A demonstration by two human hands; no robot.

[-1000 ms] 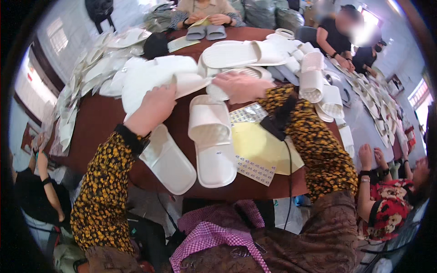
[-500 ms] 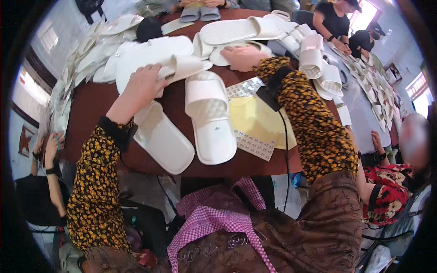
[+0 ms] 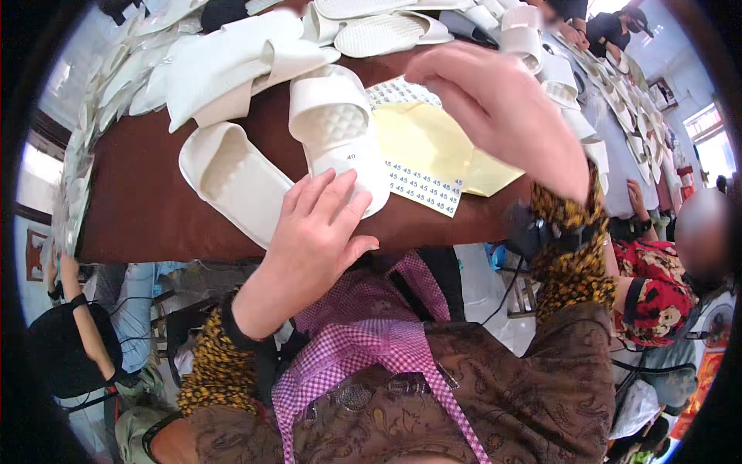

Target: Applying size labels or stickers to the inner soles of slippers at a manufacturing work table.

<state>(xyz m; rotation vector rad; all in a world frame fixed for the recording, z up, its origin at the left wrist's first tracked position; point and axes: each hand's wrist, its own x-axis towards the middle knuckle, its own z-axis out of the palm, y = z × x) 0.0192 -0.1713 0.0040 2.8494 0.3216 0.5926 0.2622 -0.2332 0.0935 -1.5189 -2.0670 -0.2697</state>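
Note:
Two white slippers lie side by side on the brown table (image 3: 147,209): the left slipper (image 3: 232,174) and the right slipper (image 3: 336,124), which bears a small sticker near its heel. My left hand (image 3: 313,232) is open, fingers spread, hovering at the table's near edge just below the slippers' heels. My right hand (image 3: 502,108) is raised over the yellow sheet (image 3: 421,139) and the white sticker sheet (image 3: 421,185), fingers loosely curled, holding nothing that I can see.
A heap of white slippers (image 3: 232,54) and flat soles covers the far side and left rim of the table. More slippers (image 3: 564,85) line the right. Other people sit at the right (image 3: 657,278) and lower left (image 3: 69,340).
Both hands have drawn back from the far slipper pile toward me. The left hand now sits at the near table edge; the right hand hovers over the sticker sheets. The view tilted downward.

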